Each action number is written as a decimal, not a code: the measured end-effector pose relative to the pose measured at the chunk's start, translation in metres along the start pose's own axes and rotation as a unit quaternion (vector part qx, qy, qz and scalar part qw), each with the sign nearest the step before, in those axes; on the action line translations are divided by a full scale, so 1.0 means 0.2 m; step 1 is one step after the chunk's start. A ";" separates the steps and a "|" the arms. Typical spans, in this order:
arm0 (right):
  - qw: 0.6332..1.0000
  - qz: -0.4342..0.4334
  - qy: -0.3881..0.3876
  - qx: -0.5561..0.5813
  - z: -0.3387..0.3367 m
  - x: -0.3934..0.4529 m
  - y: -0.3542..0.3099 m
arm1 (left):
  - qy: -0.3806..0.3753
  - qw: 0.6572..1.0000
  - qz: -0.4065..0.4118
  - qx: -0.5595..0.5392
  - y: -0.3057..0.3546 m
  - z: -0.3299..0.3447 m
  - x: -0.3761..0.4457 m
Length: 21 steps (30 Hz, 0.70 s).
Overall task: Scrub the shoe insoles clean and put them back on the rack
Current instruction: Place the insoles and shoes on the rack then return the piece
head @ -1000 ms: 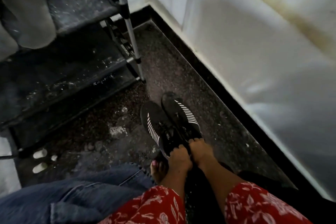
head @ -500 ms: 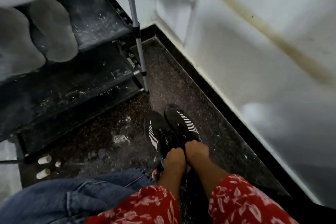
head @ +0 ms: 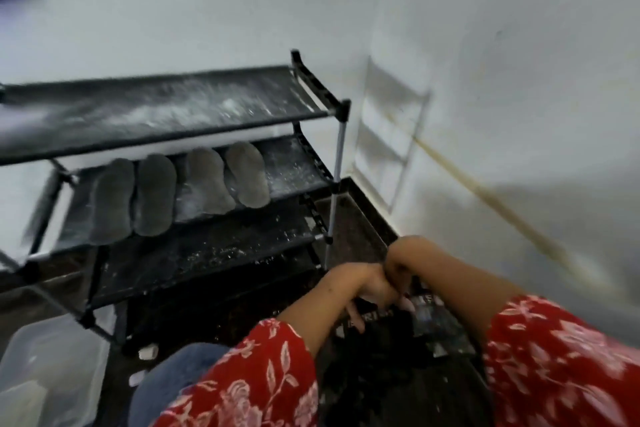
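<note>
A black shoe rack (head: 194, 114) with four fabric shelves is seen at about nine to eleven o'clock, its tiers dusted with white powder. Four grey insoles (head: 180, 194) are laid side by side on the second shelf from the top, toes pointing back, each touching or nearly touching its neighbour. The other three shelves are seen bare apart from the powder.

Two hands are seen low at about five o'clock, both arms in red floral sleeves (head: 249, 381). The left hand (head: 360, 291) is bent down at the wrist, its fingers curled into dark shoes (head: 398, 329) that are blurred; the grip appears closed on them. The right hand (head: 403, 270) is pressed against the left, knuckles up, its fingers folded down toward the same dark shoes, though exactly what is gripped cannot be told through the blur. The number of shoes cannot be counted here.

One translucent plastic tub (head: 48, 371) is seen at seven o'clock beside the rack's foot. A blue denim knee (head: 173, 378) is seen at six o'clock. Two small white scraps (head: 148, 352) lie on the dark speckled floor (head: 360, 225) near the rack. White walls (head: 485, 45) meet in a corner at one o'clock.
</note>
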State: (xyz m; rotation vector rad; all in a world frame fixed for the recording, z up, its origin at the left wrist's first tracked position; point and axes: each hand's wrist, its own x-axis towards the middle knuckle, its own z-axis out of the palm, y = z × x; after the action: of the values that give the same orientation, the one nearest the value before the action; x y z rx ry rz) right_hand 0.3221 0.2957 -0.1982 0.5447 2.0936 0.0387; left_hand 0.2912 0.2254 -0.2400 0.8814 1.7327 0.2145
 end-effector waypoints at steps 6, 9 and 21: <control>0.999 -0.016 -0.043 0.015 -0.48 -0.72 0.08 | 0.094 0.986 0.116 0.066 0.27 -0.34 -0.86; 0.996 -0.043 0.079 0.016 -0.70 -1.12 0.08 | 0.199 0.963 0.146 0.110 0.36 -0.51 -1.29; 0.814 -0.192 0.523 0.164 -1.18 -1.32 -0.27 | 0.560 0.797 0.025 0.225 0.06 -1.00 -1.90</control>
State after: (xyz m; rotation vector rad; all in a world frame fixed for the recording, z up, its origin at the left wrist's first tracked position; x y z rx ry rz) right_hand 0.2331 0.1855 0.1297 0.2855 3.3067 -0.3392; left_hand 0.1553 0.0433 0.1251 1.2706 2.9571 0.4245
